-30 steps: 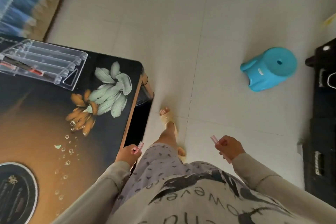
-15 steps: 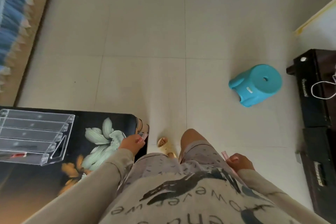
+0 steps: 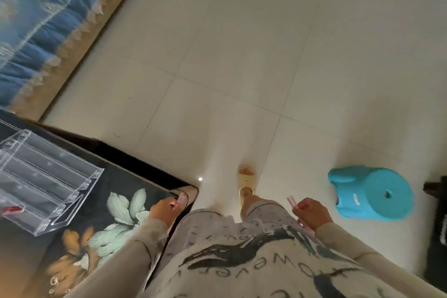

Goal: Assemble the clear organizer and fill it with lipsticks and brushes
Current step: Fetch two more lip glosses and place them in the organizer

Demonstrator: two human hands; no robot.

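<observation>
My right hand (image 3: 310,213) has risen, clenched on a lipstick (image 3: 291,201); my left hand (image 3: 162,208) still grips a second lipstick (image 3: 182,199) at the table (image 3: 135,176) corner. Open floor (image 3: 217,80) at twelve o'clock, stool (image 3: 372,192) at three.

Turquoise stool (image 3: 377,195) at four o'clock; black tabletop (image 3: 113,176), pale-green and orange flowers, at eight; blue patterned bedspread (image 3: 36,19) at ten; pink tubes (image 3: 291,201), possibly lipsticks, near six.

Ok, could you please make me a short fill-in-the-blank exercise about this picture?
1. The organizer stands on the ____.
2. The left hand grips a ____ tube, and so does the right hand.
3. The blue stool is on the ____.

Missing words: table; pink; floor.
</observation>
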